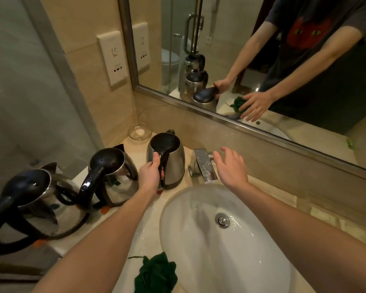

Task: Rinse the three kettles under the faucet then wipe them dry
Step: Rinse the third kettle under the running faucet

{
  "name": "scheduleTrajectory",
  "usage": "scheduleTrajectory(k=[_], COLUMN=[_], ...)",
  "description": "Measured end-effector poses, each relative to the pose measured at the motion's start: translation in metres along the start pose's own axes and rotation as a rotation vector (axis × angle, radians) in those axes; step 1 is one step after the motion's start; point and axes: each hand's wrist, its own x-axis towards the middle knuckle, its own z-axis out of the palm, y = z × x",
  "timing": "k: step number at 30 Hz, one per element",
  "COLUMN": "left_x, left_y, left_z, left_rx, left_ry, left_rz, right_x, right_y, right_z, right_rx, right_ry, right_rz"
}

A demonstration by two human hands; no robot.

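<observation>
Your left hand curled round black handle of steel kettle; kettle upright on counter, black lid down, just left of faucet; your right hand spread, holding nothing, over faucet, contact unclear; second kettle and third kettle in row leftward, same steel and black; green cloth by basin.
</observation>
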Motion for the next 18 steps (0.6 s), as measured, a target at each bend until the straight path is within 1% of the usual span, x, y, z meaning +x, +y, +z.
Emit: scheduleTrajectory(k=[5, 12, 18], left_x=[-0.011, -0.039, -0.062], left_y=[0.007, 0.017, 0.017], left_z=[-0.019, -0.049, -0.071], left_rx=[-0.037, -0.143, -0.211], left_ry=[0.023, -0.023, -0.075], left_rz=[-0.024, -0.069, -0.084], right_x=[-0.014, -0.046, -0.076], right_y=[-0.003, -0.021, -0.04], right_z=[-0.009, -0.014, -0.018], right_rx=[0.0, 0.031, 0.149], right_ry=[0.03, 0.069, 0.124], right_rz=[0.018, 0.055, 0.099])
